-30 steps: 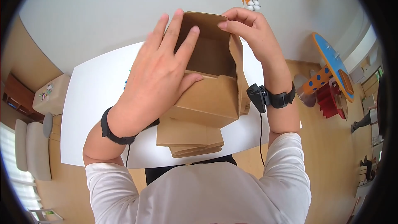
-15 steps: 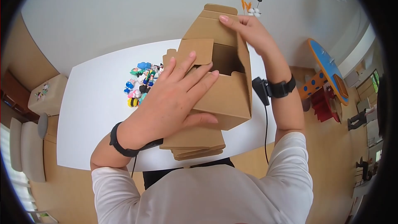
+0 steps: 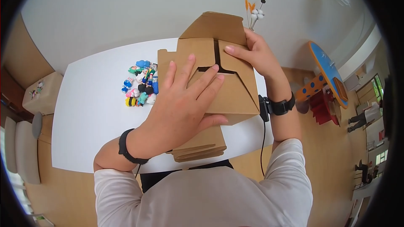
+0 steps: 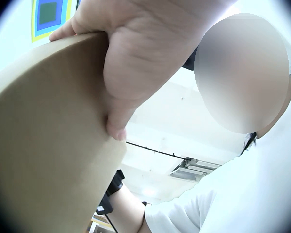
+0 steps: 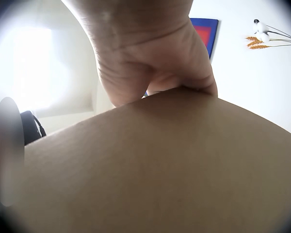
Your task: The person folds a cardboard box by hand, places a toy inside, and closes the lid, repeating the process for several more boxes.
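Observation:
A brown cardboard box (image 3: 235,96) stands on the white table in the head view, its two small side flaps folded inward with a narrow dark gap between them. Its long lid flap (image 3: 216,27) stands raised at the far side. My left hand (image 3: 179,101) rests on the box with spread, fairly straight fingers, the thumb along the near edge. At the far right corner my right hand (image 3: 259,56) grips the box, thumb on the right side flap (image 3: 237,59) and fingers behind the wall. In the right wrist view this hand bends over the box's edge.
Several small colourful toy figures (image 3: 143,84) lie in a pile left of the box. Flattened cardboard pieces (image 3: 200,151) are stacked at the table's near edge. A black cable (image 3: 264,143) hangs from the right wrist camera. Dried flowers (image 3: 254,14) stand beyond the table.
The side flaps have folded down over the opening, first the left, then the right. My right hand has come lower from the lid flap to the right flap; my left hand has shifted right.

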{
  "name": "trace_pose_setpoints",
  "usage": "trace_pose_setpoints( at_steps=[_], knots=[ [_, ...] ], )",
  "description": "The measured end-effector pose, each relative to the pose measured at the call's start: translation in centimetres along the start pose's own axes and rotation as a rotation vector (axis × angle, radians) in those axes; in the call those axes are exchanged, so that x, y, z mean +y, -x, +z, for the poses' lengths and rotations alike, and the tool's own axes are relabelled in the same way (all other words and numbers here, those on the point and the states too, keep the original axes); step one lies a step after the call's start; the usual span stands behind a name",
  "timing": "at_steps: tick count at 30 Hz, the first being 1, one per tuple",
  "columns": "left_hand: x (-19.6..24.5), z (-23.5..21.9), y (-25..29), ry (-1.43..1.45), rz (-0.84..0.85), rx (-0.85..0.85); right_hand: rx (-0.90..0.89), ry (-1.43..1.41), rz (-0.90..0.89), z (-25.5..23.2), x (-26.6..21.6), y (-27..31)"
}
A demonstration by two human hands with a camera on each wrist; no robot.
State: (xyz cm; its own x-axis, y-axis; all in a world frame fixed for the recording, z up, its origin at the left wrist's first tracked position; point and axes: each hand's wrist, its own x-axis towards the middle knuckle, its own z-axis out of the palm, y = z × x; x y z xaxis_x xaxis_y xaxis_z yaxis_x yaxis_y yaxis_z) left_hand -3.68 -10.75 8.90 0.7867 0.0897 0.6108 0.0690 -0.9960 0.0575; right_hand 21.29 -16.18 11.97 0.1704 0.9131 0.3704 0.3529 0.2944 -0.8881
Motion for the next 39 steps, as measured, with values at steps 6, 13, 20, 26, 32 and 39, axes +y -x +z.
trace_pose_setpoints(
  at_steps=[6, 13, 20, 26, 32, 39],
  knots=[
    [-0.8, -0.6, 0.7, 0.133, -0.012, -0.013, -0.074, 0.004, 0.040, -1.6, 2.0, -1.0],
    [-1.6, 0.0, 1.7, 0.224, -0.018, 0.025, -0.168, 0.134, -0.173, -2.0, 3.1, -1.1],
    [-1.8, 0.6, 2.0, 0.250, -0.009, 0.069, -0.430, 0.205, -0.169, -3.7, 0.8, -2.1],
    [-2.0, 1.5, 2.3, 0.226, 0.039, 0.115, -0.556, 0.586, -0.022, -0.5, -3.3, -2.8],
    [-1.8, 1.6, 2.4, 0.232, 0.020, 0.122, -0.657, 0.745, 0.047, 0.6, -3.4, -4.1],
    [-1.5, 1.7, 2.4, 0.237, 0.003, 0.117, -0.617, 0.865, 0.166, 2.2, -5.3, -3.6]
  ],
)
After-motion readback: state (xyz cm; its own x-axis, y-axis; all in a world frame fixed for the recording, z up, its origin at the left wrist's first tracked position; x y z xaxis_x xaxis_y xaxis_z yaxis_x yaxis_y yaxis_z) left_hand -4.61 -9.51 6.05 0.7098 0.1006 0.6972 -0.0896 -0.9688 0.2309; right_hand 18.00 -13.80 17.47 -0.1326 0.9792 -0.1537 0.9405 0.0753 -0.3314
